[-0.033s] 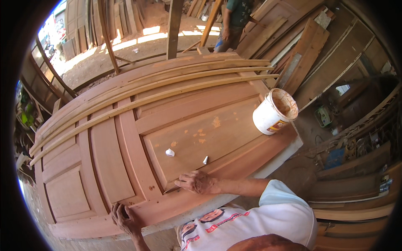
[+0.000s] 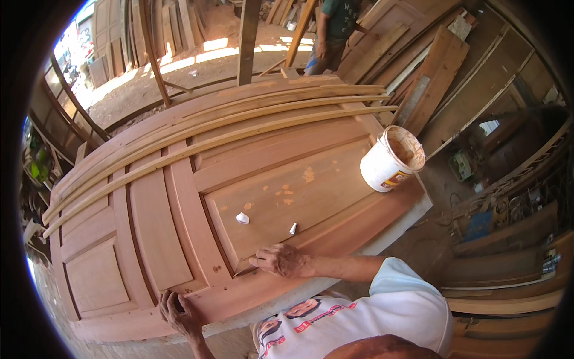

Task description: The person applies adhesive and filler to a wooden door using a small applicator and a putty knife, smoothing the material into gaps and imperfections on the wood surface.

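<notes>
A panelled wooden door (image 2: 227, 302) lies flat before me. My right hand (image 2: 281, 261) is closed at the near left corner of its large panel, fingertips against the groove; whatever it may hold is hidden. Farther left, my left hand (image 2: 178, 312) rests on the door's near rail, fingers loosely bent and apart, with no object visible in it. On the panel beyond my right hand are a small rounded white piece (image 2: 242, 218) and a small white cone-shaped piece (image 2: 293, 228). Orange-tan filler patches (image 2: 287, 192) mark the panel.
A white bucket (image 2: 376, 170) with brownish residue inside stands on the door's right end. Long thin wooden strips (image 2: 239, 133) lie across the far side. Upright posts (image 2: 248, 48) rise beyond, where another person (image 2: 335, 36) stands. Boards (image 2: 439, 81) lean at the right.
</notes>
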Demonstrator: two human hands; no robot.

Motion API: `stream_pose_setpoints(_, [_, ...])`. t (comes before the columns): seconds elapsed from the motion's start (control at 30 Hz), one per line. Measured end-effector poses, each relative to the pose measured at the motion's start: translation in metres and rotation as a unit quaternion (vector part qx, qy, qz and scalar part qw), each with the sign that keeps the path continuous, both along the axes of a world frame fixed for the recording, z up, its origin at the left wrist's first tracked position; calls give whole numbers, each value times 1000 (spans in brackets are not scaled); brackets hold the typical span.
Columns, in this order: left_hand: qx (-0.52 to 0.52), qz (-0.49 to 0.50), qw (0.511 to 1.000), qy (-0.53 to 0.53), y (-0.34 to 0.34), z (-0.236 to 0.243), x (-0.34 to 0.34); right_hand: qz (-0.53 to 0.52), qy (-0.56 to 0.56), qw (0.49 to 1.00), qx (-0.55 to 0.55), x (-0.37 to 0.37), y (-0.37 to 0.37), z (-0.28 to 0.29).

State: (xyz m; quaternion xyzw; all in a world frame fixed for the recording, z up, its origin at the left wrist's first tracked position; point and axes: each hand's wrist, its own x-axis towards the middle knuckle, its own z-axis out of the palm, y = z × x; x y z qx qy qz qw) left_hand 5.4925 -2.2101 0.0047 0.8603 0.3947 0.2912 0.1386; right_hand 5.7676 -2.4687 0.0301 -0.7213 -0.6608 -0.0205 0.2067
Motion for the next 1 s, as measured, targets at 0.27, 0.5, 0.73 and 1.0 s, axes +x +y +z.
stream_pose_setpoints(0.27, [-13, -7, 1000, -7, -2, 3, 0, -28, -13, 999, -12, -7, -3, 3])
stream_pose_setpoints(0.5, [-9, -22, 1000, -14, 0, 2, -3, -48, -37, 998, 0, -12, -4, 0])
stream_pose_setpoints(0.73, [-9, -6, 1000, -11, 0, -1, -3, -59, -58, 997, 11, -14, -4, -3])
stream_pose_setpoints(1.0, [-12, 3, 1000, -19, 2, -6, -5, -62, -63, 996, 1, -18, -6, 1])
